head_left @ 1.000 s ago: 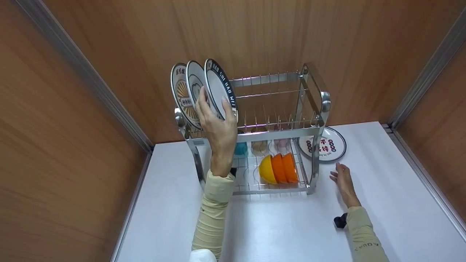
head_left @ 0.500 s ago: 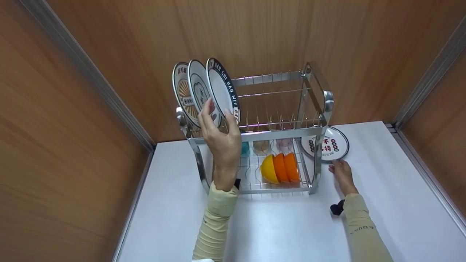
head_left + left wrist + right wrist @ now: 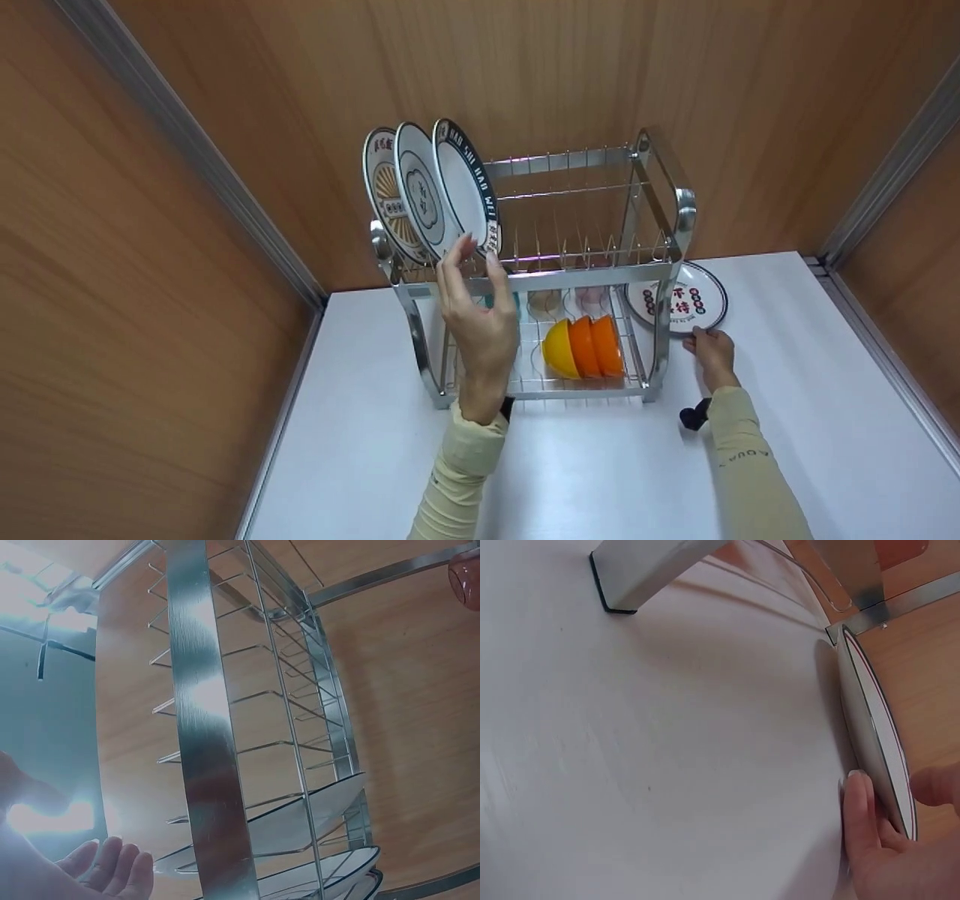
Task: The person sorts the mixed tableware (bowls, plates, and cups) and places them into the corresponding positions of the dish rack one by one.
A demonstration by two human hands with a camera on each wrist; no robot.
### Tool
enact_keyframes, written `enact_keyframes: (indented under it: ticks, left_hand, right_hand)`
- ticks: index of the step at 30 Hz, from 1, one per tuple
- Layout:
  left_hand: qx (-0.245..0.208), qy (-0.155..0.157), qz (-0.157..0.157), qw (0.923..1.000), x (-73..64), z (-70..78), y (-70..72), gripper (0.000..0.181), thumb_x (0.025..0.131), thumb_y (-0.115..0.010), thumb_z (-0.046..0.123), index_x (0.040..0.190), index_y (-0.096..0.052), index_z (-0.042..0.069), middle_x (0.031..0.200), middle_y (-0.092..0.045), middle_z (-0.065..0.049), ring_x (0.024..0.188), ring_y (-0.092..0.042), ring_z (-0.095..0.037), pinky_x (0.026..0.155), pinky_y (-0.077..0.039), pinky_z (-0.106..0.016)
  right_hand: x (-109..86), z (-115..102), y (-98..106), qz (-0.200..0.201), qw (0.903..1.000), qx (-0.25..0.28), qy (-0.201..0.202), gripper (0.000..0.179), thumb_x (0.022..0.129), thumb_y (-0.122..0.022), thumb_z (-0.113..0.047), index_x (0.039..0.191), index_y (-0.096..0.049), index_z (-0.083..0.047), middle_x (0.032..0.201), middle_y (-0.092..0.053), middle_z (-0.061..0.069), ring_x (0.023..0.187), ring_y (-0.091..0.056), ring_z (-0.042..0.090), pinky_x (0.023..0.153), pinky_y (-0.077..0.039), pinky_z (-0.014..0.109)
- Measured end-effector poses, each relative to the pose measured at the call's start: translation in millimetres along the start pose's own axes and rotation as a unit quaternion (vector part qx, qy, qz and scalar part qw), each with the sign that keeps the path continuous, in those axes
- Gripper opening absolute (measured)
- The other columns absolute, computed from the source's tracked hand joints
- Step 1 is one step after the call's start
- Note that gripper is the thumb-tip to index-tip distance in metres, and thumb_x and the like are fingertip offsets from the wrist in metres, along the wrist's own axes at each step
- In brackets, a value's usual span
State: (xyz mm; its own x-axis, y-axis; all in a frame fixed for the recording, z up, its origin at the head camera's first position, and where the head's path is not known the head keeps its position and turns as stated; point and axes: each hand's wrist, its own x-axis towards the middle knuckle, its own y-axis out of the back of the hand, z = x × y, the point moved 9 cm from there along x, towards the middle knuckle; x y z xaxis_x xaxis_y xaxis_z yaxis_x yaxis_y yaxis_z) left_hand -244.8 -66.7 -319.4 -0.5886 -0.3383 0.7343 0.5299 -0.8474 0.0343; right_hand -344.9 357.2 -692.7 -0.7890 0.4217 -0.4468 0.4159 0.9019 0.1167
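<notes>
My left hand (image 3: 480, 330) is raised before the top tier of a metal dish rack (image 3: 577, 280), fingers relaxed and holding nothing. Just beyond its fingertips lean three plates in the rack's slots: a sunburst-patterned plate (image 3: 381, 169), a plate with a grey centre motif (image 3: 411, 176) and a plate with a dark lettered rim (image 3: 459, 180). At the rack's right, my right hand (image 3: 712, 358) pinches the near rim of a plate with red characters (image 3: 694, 285) on the table. In the right wrist view, fingers (image 3: 860, 810) lie under this plate (image 3: 874, 720), its thumb over the rim.
On the lower tier lie a yellow bowl (image 3: 559, 350) and orange bowls (image 3: 604, 349), nested sideways. Tinted cups (image 3: 544, 300) stand behind them. The rack's right leg (image 3: 664, 330) stands between the bowls and the right hand. Wooden panels (image 3: 187, 300) enclose the white table (image 3: 600, 465).
My left hand has let go of the lettered plate and drawn back, down and slightly right. My right hand has moved forward to the plate on the table and taken its rim.
</notes>
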Motion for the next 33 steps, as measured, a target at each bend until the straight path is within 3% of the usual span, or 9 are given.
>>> enact_keyframes:
  ticks: [5, 10, 13, 18, 24, 33]
  left_hand:
    - [-0.018, -0.001, -0.017, 0.9997, -16.8, -1.0, -3.2, 0.036, 0.100, -0.064, 0.008, 0.134, -0.057, 0.000, 0.129, -0.063, -0.015, 0.118, -0.059, -0.023, 0.105, -0.051, -0.039]
    - [-0.037, 0.008, -0.040, 0.9985, -36.3, -4.1, -8.6, 0.034, 0.100, -0.064, 0.007, 0.133, -0.057, 0.000, 0.127, -0.063, -0.011, 0.116, -0.060, -0.022, 0.103, -0.052, -0.038]
    - [-0.038, 0.009, -0.053, 0.9978, -47.0, -5.9, -11.2, 0.034, 0.100, -0.064, 0.006, 0.133, -0.057, 0.001, 0.126, -0.064, -0.009, 0.117, -0.060, -0.022, 0.104, -0.052, -0.038]
    - [-0.038, 0.013, -0.071, 0.9967, -63.9, -10.3, -14.8, 0.033, 0.099, -0.064, 0.004, 0.132, -0.058, 0.002, 0.127, -0.065, -0.010, 0.117, -0.061, -0.021, 0.103, -0.052, -0.044]
    - [-0.048, 0.055, -0.109, 0.9914, -89.6, -22.0, -23.2, 0.033, 0.102, -0.062, 0.006, 0.134, -0.056, 0.004, 0.128, -0.063, -0.008, 0.118, -0.061, -0.023, 0.103, -0.053, -0.043]
    - [-0.060, 0.104, -0.153, 0.9809, -130.3, -37.4, -37.6, 0.032, 0.103, -0.061, 0.008, 0.134, -0.055, 0.003, 0.129, -0.062, -0.008, 0.119, -0.060, -0.019, 0.105, -0.052, -0.037]
  right_hand:
    - [-1.3, -2, -2, 0.010, 0.9998, 0.015, 0.009, 0.057, 0.109, -0.044, -0.025, 0.154, -0.031, 0.008, 0.130, -0.055, 0.011, 0.095, -0.061, 0.003, 0.099, -0.052, 0.021]
    - [-0.7, -5, -2, 0.041, 0.9980, 0.035, 0.035, 0.053, 0.106, -0.050, -0.020, 0.148, -0.038, 0.012, 0.136, -0.052, 0.017, 0.096, -0.062, 0.006, 0.093, -0.054, 0.019]
    - [0.0, -6, -2, 0.050, 0.9971, 0.039, 0.043, 0.053, 0.105, -0.046, -0.017, 0.147, -0.037, 0.014, 0.143, -0.048, 0.022, 0.114, -0.063, 0.019, 0.096, -0.052, 0.020]
    - [-1.7, -5, -2, 0.060, 0.9961, 0.053, 0.038, 0.057, 0.106, -0.031, -0.018, 0.152, -0.022, 0.014, 0.156, -0.034, 0.026, 0.140, -0.043, 0.030, 0.113, -0.043, 0.032]
    - [-1.8, -2, 1, 0.077, 0.9938, 0.077, 0.020, 0.058, 0.108, -0.023, -0.022, 0.157, -0.015, 0.007, 0.160, -0.030, 0.024, 0.144, -0.038, 0.030, 0.117, -0.038, 0.035]
    - [-3.6, -7, -1, 0.103, 0.9896, 0.090, 0.044, 0.058, 0.108, -0.018, -0.021, 0.158, -0.018, 0.007, 0.164, -0.026, 0.023, 0.150, -0.026, 0.028, 0.123, -0.025, 0.032]
